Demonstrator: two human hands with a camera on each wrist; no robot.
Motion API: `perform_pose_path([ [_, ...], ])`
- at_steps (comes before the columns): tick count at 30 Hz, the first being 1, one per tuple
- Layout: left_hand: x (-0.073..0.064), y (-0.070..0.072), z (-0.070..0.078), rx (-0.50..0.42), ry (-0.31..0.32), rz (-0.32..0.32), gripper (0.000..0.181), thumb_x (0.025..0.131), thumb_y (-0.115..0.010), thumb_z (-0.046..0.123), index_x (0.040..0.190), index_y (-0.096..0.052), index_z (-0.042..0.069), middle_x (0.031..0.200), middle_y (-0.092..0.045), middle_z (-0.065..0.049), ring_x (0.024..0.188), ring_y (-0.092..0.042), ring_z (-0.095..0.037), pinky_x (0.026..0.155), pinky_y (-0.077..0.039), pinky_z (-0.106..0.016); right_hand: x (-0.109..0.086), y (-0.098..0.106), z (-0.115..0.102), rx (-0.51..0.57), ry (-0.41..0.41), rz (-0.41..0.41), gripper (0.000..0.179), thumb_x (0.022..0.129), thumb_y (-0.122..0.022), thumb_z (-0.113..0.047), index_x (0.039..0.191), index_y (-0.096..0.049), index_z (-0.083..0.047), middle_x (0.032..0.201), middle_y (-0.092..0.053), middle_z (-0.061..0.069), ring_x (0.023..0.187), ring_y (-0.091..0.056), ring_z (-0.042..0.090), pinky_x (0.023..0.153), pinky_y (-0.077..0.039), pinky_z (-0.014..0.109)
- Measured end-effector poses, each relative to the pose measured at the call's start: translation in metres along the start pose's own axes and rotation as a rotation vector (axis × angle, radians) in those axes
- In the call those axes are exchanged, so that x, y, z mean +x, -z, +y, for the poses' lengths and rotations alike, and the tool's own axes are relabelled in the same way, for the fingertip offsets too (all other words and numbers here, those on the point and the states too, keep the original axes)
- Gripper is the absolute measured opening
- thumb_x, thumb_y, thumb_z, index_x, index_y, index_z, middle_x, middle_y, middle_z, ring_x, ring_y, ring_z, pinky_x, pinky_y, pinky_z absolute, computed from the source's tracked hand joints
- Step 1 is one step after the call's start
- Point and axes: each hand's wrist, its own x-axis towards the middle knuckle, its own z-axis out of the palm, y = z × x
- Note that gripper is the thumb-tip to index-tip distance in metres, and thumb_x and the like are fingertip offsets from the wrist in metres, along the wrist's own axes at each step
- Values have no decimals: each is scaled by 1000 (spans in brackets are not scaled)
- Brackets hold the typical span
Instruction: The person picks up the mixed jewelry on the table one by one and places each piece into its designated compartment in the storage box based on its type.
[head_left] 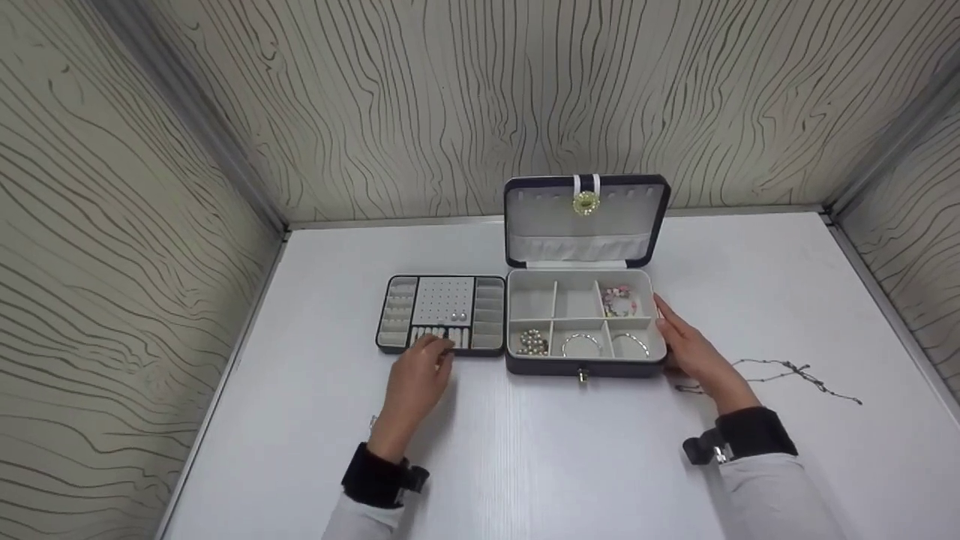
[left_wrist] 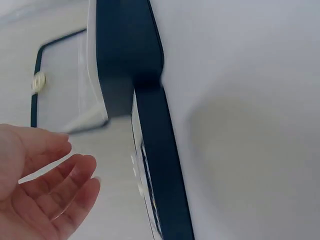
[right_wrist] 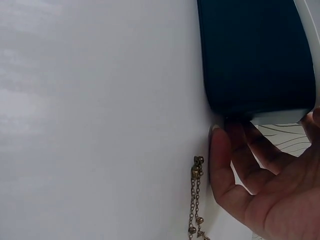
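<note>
An open dark jewellery box (head_left: 585, 367) has six white compartments. A beaded bracelet (head_left: 534, 343), a colourful bracelet (head_left: 619, 301) and two bangles (head_left: 581, 345) lie inside. Left of it, right beside the box, a dark-edged jewellery tray (head_left: 442, 300) holds two pearl-like earrings (head_left: 458, 316) on its dotted panel. My left hand (head_left: 420, 375) is over the tray's front ring slots. In the left wrist view its fingers are loosely bent, thumb apart, with nothing between them. My right hand (head_left: 694, 352) rests along the box's right side, fingers against the wall (right_wrist: 255, 105).
A thin beaded necklace (head_left: 795, 371) lies on the white table (head_left: 510, 465), partly behind my right wrist. The raised lid (head_left: 585, 232) carries a gold brooch-like ornament (head_left: 586, 202). Wood-patterned panels (head_left: 450, 97) enclose the table. A small shiny item (head_left: 373, 424) shows beside my left wrist.
</note>
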Motion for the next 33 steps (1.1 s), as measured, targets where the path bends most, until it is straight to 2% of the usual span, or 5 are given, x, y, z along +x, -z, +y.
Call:
perform_pose_path([
  [8,-30,54,-75,112,252,-31,19,86,-70,-2,104,-71,-2,93,-68,-11,81,-67,-25,66,-55,-40,-2,0,2,26,-10,-15,57,107,-24,-44,157,0,-30,161,-3,19,144,-1,47,110,-6,68],
  [14,-51,75,-107,101,411,-99,24,86,-70,1,110,-70,-3,94,-68,-14,79,-66,-26,64,-54,-41,-3,2,4,20,3,-5,58,107,-25,-44,158,-2,-28,160,-4,20,144,-2,47,111,-6,66],
  [19,-62,78,-112,48,477,-202,28,86,-72,7,112,-69,-2,94,-68,-11,82,-65,-24,65,-53,-39,-3,1,4,25,6,-8,59,107,-25,-45,158,-2,-28,161,-3,19,144,-1,47,111,-5,66],
  [26,-64,62,-102,11,510,-322,27,77,-82,15,99,-72,4,82,-63,-3,70,-58,-18,59,-47,-35,-2,1,3,12,8,-11,59,106,-24,-47,157,-1,-29,161,-2,19,144,-1,46,111,-5,66],
  [33,-60,47,-99,59,466,-376,20,76,-81,10,93,-70,5,78,-61,-2,67,-56,-19,59,-47,-37,0,2,3,12,20,-7,59,107,-24,-45,158,-1,-26,161,-3,19,144,-1,46,111,-5,66],
])
